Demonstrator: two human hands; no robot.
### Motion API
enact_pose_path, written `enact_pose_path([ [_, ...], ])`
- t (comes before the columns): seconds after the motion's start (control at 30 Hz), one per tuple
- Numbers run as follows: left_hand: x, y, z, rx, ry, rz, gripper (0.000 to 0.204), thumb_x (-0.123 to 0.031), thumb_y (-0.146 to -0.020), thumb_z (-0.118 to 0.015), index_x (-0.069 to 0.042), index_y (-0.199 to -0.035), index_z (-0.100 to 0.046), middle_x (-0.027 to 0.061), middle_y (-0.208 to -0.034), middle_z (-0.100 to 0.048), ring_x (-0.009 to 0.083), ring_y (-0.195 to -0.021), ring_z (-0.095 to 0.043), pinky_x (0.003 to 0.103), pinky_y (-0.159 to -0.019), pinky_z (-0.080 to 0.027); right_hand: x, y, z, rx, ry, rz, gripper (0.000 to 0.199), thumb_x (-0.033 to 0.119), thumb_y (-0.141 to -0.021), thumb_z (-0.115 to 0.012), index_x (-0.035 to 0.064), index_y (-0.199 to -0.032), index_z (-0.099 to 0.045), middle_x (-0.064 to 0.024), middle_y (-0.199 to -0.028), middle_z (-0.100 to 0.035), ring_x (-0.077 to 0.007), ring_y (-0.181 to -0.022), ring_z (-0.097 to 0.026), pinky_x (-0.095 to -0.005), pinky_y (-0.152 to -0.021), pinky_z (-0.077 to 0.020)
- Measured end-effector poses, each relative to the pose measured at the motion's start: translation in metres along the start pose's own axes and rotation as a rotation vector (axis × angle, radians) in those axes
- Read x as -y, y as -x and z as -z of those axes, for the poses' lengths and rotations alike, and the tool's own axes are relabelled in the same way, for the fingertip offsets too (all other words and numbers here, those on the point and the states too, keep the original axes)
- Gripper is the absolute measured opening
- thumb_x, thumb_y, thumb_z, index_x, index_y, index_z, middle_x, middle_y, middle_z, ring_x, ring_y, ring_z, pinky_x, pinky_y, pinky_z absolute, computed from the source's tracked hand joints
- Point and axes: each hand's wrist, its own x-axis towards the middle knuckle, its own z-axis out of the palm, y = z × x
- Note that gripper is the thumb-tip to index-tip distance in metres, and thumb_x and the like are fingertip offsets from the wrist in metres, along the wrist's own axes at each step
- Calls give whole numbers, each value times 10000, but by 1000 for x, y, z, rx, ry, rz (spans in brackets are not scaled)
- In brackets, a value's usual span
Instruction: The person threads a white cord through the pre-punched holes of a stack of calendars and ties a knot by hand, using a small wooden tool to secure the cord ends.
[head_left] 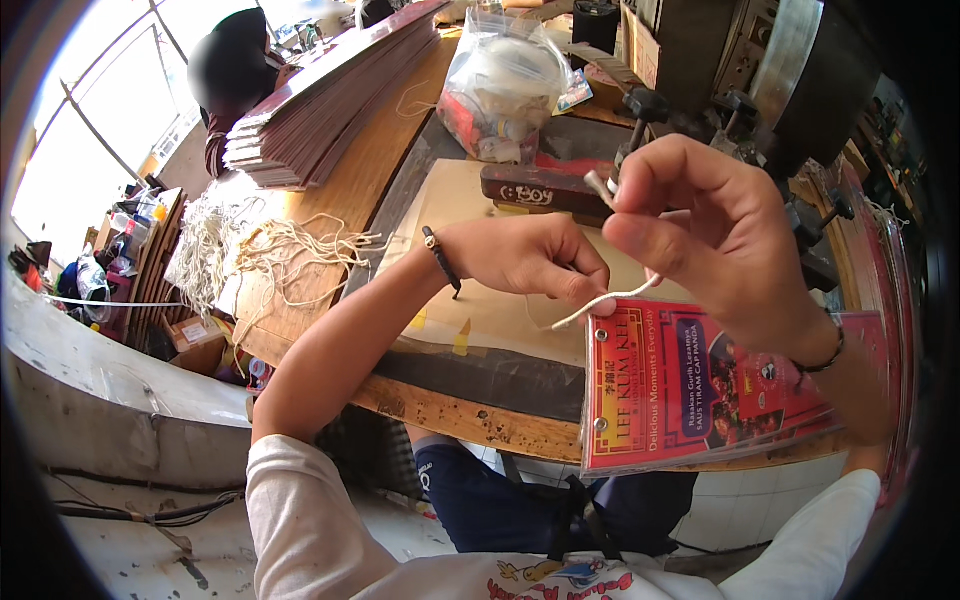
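Observation:
My right hand (715, 230) is raised above the bench, thumb and forefinger pinching the tip of a white cord (610, 297). The cord hangs below those fingers and runs left past the corner of a red printed sign (660, 400). That sign is flat, under clear plastic, with metal eyelets along its left edge; it juts over the bench's front edge. At its upper left corner my left hand (535, 262) is closed, thumb and curled finger on the corner by the upper eyelet. Whether the cord passes through the eyelet is hard to see.
Loose cream cords (300, 250) lie in a bundle on the wooden bench (470, 422) at left. Behind them is a tall stack of flat sheets (320, 110). A clear plastic bag (505, 85), a dark red bar (540, 190) and machine knobs (645, 105) stand behind my hands. Another person (235, 80) is at far left.

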Motion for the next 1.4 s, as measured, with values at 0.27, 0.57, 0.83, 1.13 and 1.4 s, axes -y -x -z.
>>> enact_pose_path([
  [0.27,-14,-1,-9,-137,85,76,347,-342,-877,-723,-16,-778,-657,-56,-667,-571,21,-656,-451,237,-576,-364,-36,26,4,54,28,41,323,-141,-834,-470,-37,-1089,-639,-73,-919,-656,-141,-846,-642,-264,-795,-511],
  [0.57,-4,10,9,-133,8,118,256,-231,-733,-854,-42,-836,-717,-88,-650,-562,14,-555,-323,218,-474,-245,-41,26,9,107,260,362,281,-94,-773,-550,23,-990,-685,-110,-899,-650,-196,-773,-645,-291,-671,-521],
  [0.83,-9,5,5,-176,83,100,319,-224,-677,-891,-46,-887,-729,-104,-652,-523,12,-562,-302,227,-476,-219,-44,26,12,172,269,396,254,-60,-768,-633,45,-983,-717,-72,-887,-685,-207,-796,-639,-316,-719,-527],
  [1.13,-5,5,2,-228,20,48,351,-263,-670,-899,-42,-872,-715,-109,-626,-461,2,-551,-275,219,-467,-195,-46,26,5,224,267,478,195,23,-772,-724,69,-961,-704,-40,-888,-688,-206,-827,-626,-311,-737,-519],
  [1.4,-6,-6,-11,-312,225,-133,300,-228,-735,-848,-27,-915,-718,-103,-657,-501,2,-569,-334,215,-479,-254,-31,23,10,51,383,456,138,21,-829,-701,40,-965,-690,-95,-920,-678,-200,-810,-650,-291,-701,-522],
])
